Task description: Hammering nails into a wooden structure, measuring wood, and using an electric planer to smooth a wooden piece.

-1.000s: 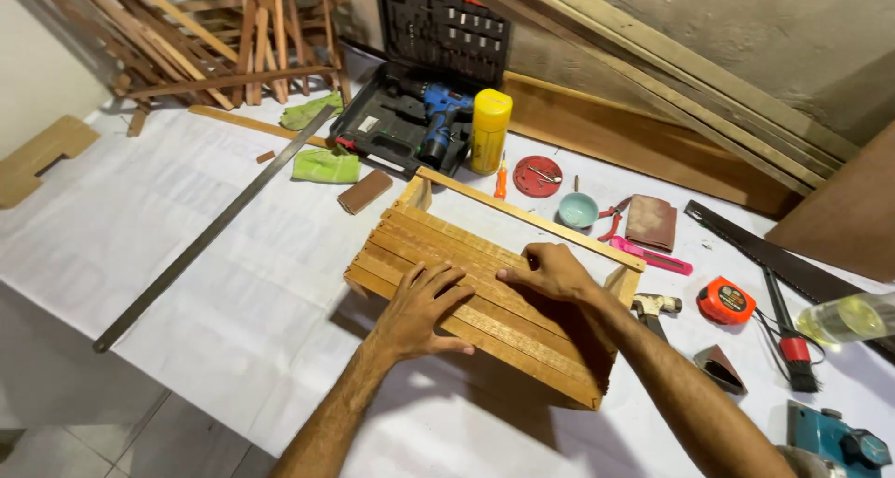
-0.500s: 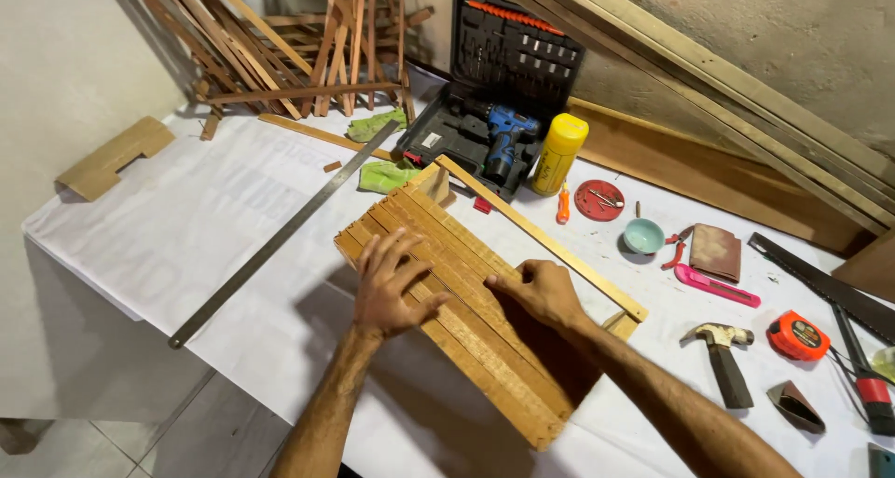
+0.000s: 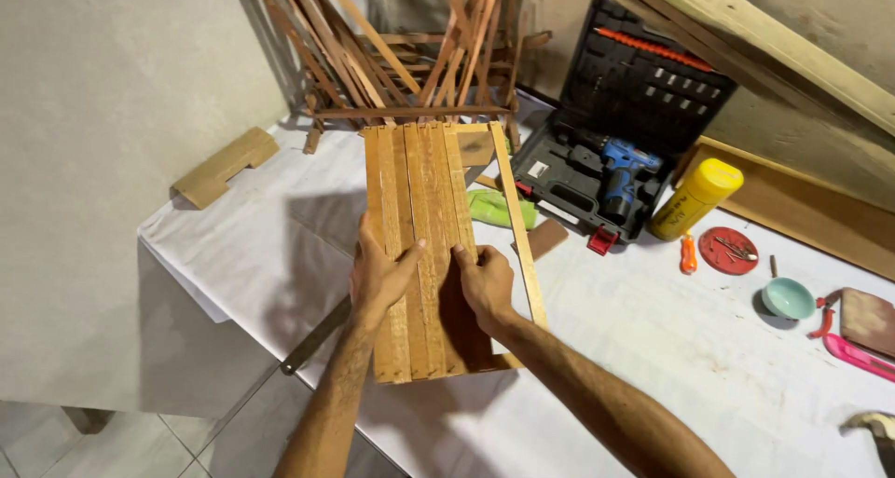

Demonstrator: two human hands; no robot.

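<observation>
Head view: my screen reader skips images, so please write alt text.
Two hands, left and right, hold a slatted wooden panel over a white-covered table. Behind it lie an open drill case and a yellow bottle.

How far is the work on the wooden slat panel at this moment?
Done: several slats lie side by side as one wooden panel. In hand: the left hand and right hand grip it, lifted above the table. Left: one thin slat at its right edge stands apart.
</observation>
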